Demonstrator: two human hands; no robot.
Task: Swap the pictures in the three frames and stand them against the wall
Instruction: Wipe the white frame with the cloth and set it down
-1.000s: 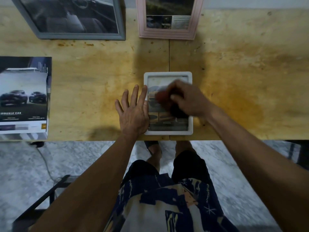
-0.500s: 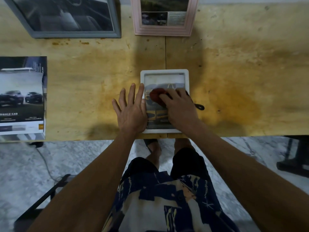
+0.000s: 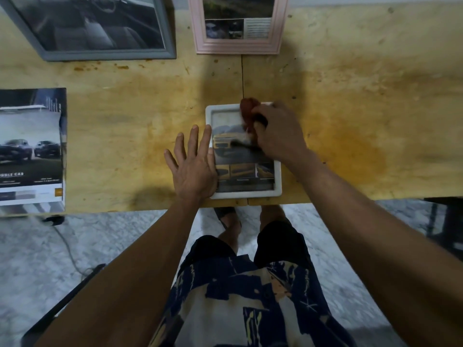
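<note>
One white frame (image 3: 244, 194) flat at table (image 3: 350, 108) near edge; left hand (image 3: 193, 169) flat, fingers straight, pressing frame's left rim; right hand (image 3: 278, 136) grasping red cloth (image 3: 248, 110) at top rim.

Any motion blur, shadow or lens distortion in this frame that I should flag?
Head view: the right hand and its red cloth are smeared by motion; the left hand is sharp; a soft shadow falls on the table below the pink frame; the grey frame leans from wide-angle distortion.

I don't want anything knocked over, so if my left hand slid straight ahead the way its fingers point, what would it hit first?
Probably the pink frame leaning at the wall. The left hand points up the bare table, slightly rightward, with nothing between; depth is uncertain.
</note>
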